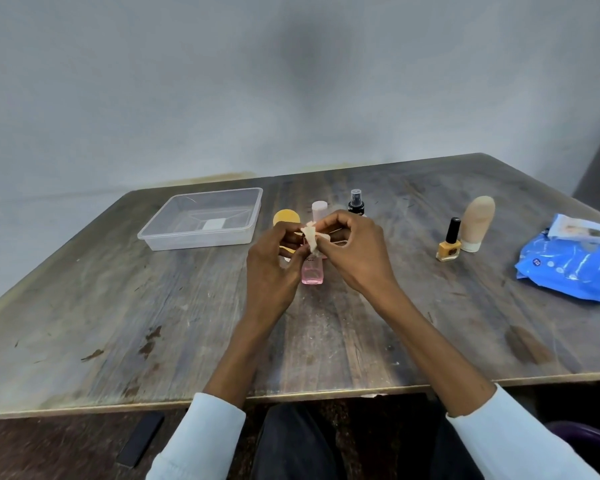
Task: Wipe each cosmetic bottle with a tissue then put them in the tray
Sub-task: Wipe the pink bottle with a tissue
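Over the middle of the table, my left hand (pixel 274 268) and my right hand (pixel 355 251) are close together, and both pinch a small crumpled tissue (pixel 310 239) between their fingertips. Something small and dark shows between the fingers of my right hand; I cannot tell what it is. Just behind the hands is a pink bottle (pixel 312 273) with a pale pink cap, partly hidden by them. A yellow-lidded jar (pixel 286 217) peeks out behind my left hand. A black spray bottle (pixel 356 202) stands behind my right hand. The clear plastic tray (pixel 160 237) lies at the back left with no bottles in it.
On the right stand a yellow nail polish bottle (pixel 448 249) and a beige tube (pixel 477 225) on its cap. A blue wipes pack (pixel 568 271) lies at the far right edge. A dark flat object (pixel 141 439) lies on the floor below the table's front edge.
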